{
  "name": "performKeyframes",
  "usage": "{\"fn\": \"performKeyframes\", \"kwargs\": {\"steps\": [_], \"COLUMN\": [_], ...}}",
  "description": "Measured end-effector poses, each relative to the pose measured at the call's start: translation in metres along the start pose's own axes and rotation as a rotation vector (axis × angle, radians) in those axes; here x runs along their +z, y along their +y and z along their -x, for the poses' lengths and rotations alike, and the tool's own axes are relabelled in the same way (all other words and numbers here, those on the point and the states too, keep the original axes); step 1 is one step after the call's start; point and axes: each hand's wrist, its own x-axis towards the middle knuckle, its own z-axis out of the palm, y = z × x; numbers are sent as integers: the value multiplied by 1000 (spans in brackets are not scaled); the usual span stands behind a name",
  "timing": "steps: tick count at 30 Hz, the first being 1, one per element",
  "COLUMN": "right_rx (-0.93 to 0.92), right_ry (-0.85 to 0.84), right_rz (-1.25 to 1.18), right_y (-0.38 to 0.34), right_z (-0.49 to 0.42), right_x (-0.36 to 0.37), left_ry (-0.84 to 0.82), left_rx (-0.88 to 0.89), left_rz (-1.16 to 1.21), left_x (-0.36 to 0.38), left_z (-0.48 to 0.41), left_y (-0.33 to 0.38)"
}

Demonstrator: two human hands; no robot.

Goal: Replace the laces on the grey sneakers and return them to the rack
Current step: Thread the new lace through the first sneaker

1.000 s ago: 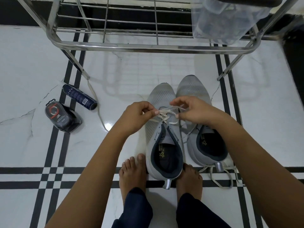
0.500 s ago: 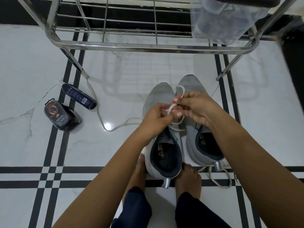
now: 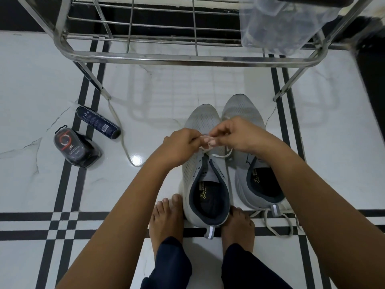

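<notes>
The polished steel-tube shoe rack [image 3: 187, 58] stands beyond the fingers, well apart from them, on the white tiled floor [image 3: 41, 80]. The two grey mesh sneakers [image 3: 200, 122] lie side by side directly beneath the fingers, toes toward the rack. Each is judged light, with a soft upper and a firmer heel collar; lift at the collar. The pale flat shoelace [image 3: 221, 156] is judged limp, light and prone to slip; take it close to its tip. The left hand [image 3: 181, 147] and right hand [image 3: 239, 136] meet over the left-side sneaker's eyelets, fingers [image 3: 216, 132] curled narrow and pinching the lace; its slack loops just below the fingertips.
</notes>
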Motion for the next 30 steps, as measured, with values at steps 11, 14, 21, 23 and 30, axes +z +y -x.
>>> {"fn": "performKeyframes", "kwargs": {"steps": [11, 14, 21, 23, 30], "right_rx": [-81, -6, 20, 29, 8], "right_ry": [9, 76, 62, 61, 87], "right_rz": [-142, -239, 10, 97, 123], "right_y": [-2, 8, 23, 23, 19], "right_z": [0, -1, 2, 4, 5], "right_x": [19, 18, 27, 28, 34], "left_ry": [-16, 66, 174, 182, 203], "left_rx": [10, -48, -87, -78, -188], "left_rz": [330, 493, 517, 457, 621], "left_x": [8, 9, 29, 33, 46], "left_z": [8, 14, 22, 26, 37], "left_y": [-7, -15, -14, -14, -30]}}
